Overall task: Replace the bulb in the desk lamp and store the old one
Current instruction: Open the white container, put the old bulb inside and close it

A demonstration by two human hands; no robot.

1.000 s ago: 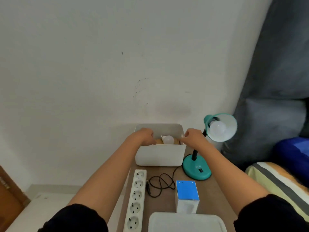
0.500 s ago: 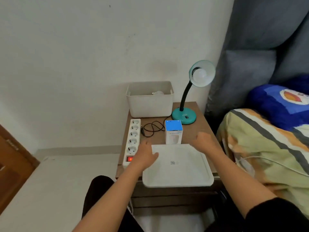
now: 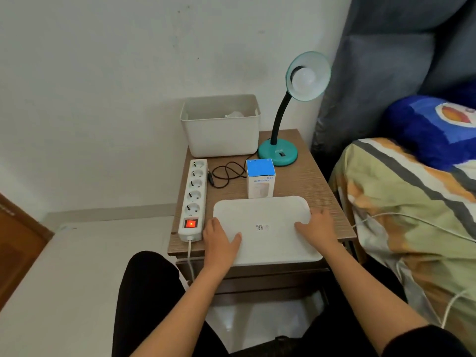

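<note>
A teal desk lamp (image 3: pixel 278 152) stands at the back right of the bedside table, with a white bulb (image 3: pixel 306 78) in its shade. Another white bulb (image 3: pixel 234 114) lies inside the open white bin (image 3: pixel 221 136) at the back. A flat white lid (image 3: pixel 262 215) lies at the table's front. My left hand (image 3: pixel 219 240) grips its left edge, thumb on top. At the lid's right edge, my right hand (image 3: pixel 318 228) does the same. A blue-and-white bulb box (image 3: pixel 260 181) stands just behind the lid.
A white power strip (image 3: pixel 194 191) with its red switch lit runs along the left side of the wooden table (image 3: pixel 309 176). The lamp's black cable (image 3: pixel 226 173) coils between the strip and the box. A bed (image 3: pixel 412 202) with a white cord stands close on the right.
Both hands left the bin's rim and came back to the front of the table, and now they hold the lid's two sides. The view has tilted down.
</note>
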